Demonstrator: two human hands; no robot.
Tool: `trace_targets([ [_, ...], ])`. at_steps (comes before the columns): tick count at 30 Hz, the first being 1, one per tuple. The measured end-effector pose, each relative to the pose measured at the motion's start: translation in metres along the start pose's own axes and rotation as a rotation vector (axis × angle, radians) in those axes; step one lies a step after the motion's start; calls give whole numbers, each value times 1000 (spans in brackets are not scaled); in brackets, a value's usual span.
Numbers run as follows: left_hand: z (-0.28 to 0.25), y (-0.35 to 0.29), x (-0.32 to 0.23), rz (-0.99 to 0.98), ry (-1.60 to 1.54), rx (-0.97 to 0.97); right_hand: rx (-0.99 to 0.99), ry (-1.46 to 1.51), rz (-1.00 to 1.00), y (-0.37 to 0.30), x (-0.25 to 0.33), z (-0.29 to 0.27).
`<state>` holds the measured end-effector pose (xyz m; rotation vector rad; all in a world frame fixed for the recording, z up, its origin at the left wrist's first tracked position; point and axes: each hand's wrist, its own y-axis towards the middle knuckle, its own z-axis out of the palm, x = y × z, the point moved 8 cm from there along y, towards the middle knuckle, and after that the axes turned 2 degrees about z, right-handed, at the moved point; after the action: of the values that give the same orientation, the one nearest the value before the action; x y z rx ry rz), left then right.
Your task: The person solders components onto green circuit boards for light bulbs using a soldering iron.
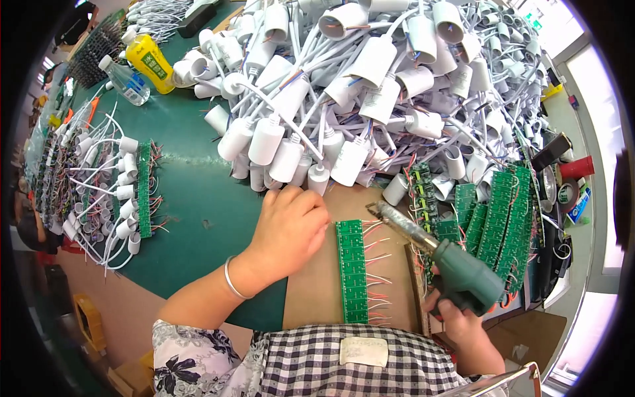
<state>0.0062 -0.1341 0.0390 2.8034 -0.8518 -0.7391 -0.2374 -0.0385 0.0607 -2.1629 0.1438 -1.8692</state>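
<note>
My right hand (460, 324) grips the dark green handle of a soldering gun (463, 274). Its metal barrel points up and left, the tip above the brown work board (307, 291). Below and left of that tip lies a green circuit board strip (352, 271), with red and white wires sticking out along its right side. My left hand (291, 228) is closed just off the strip's upper left corner, beside the nearest white cylindrical housings (318, 178). Its fingertips are turned away, so whatever they pinch is hidden.
A big heap of white housings with cables (377, 86) covers the far side. More green circuit boards (499, 225) are stacked at the right. On the left lie wired boards with white housings (126, 192). A yellow bottle (151, 63) and a clear bottle (126, 81) stand far left.
</note>
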Motion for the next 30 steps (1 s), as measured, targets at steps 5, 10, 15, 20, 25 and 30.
trace_targets([
  [5,-1,2,-1,-1,-41,-87,63,-324,-3,-2,-38,10],
  [10,0,8,-3,17,14,-61,41,-426,-9,-6,-47,14],
  [15,8,10,2,-3,-90,-5,25,-387,-10,-6,-44,15],
  [20,15,7,9,-26,-266,-15,51,-417,-19,-6,-43,16],
  [25,15,7,13,-36,-311,-12,56,-461,-33,-7,-46,18],
  [30,15,9,10,19,-286,7,84,-474,-79,-4,-38,23],
])
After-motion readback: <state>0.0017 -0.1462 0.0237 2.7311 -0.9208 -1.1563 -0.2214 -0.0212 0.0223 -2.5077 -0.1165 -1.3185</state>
